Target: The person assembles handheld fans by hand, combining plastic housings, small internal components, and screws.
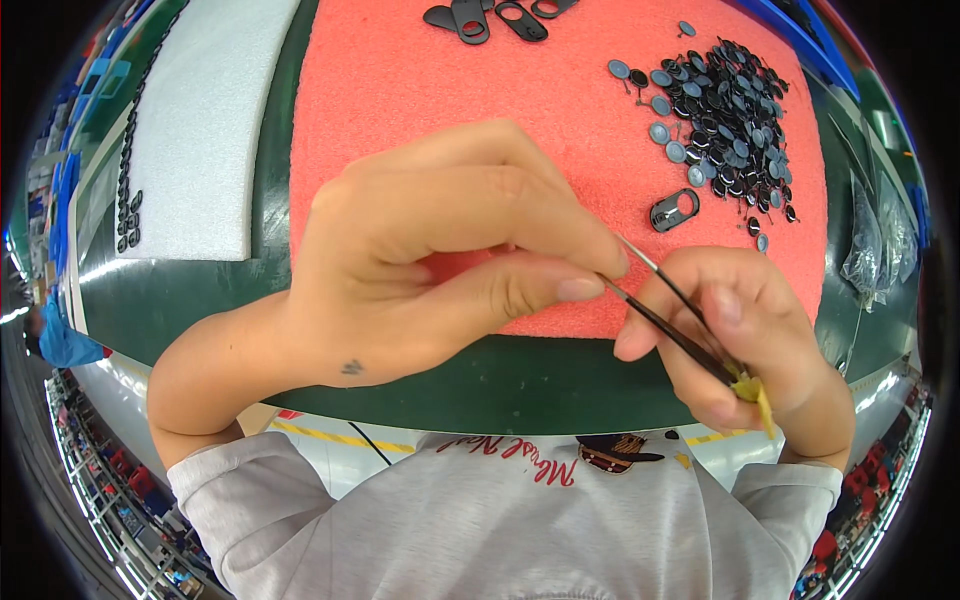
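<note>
My right hand [750, 330] grips a pair of dark tweezers [683, 343] with yellow wrapping at the rear end. Their silvery tips point up and left, apart from each other, and reach the fingertips of my left hand [430, 250]. Thumb and forefinger of that left hand are pinched together; whatever sits between them is hidden. Both hands hover over the near part of a pink foam mat [400, 90]. Just beyond the tweezers, a small black oval part with a round opening [674, 210] lies on the mat.
A heap of small round black and grey pieces with thin stems [730, 120] covers the mat's right side. Several black oblong parts [470, 20] lie at its far edge. White foam [205, 130] with a row of small black rings [126, 190] is at left. Clear plastic bags [875, 240] rest at right on the green table [520, 385].
</note>
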`<state>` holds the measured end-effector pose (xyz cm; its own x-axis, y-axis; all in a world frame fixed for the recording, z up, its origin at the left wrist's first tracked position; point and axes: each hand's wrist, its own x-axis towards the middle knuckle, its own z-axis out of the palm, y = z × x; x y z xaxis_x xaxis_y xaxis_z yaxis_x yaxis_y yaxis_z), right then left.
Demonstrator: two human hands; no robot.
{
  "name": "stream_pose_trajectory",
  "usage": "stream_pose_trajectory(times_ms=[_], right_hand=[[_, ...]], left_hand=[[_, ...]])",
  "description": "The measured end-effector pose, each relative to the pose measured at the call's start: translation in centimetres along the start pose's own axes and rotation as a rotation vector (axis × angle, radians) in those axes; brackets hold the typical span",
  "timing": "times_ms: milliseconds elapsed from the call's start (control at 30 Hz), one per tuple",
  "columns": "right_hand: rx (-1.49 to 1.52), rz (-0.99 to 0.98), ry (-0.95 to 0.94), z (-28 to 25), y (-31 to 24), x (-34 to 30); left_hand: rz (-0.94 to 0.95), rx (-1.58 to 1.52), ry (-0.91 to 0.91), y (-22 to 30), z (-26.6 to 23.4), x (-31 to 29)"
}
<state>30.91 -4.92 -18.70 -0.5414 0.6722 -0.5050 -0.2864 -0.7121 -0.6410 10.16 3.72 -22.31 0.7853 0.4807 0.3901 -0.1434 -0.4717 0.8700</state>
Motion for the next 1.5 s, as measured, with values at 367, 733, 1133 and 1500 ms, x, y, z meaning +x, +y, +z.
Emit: stream_pose_trajectory(times_ms=[367, 733, 1133, 1500], right_hand=[[-1.097, -0.647, 0.162, -0.3, 1.2, -0.5], [-1.910, -0.918, 0.193, -1.1, 2.1, -0.7], [-1.321, -0.830, 0.167, -1.3, 1.3, 0.1], [-0.182, -0.067, -0.059, -1.1, -0.1, -0.2]], left_hand=[[-0.047, 0.040, -0.057, 0.8, -0.2, 0.0], [-0.030, 0.079, -0.067, 0.7, 0.1, -0.1], [-0.039, 0.095, -0.067, 0.7, -0.2, -0.2], [-0.037, 0.049, -0.067, 0.9, -0.4, -0.2]])
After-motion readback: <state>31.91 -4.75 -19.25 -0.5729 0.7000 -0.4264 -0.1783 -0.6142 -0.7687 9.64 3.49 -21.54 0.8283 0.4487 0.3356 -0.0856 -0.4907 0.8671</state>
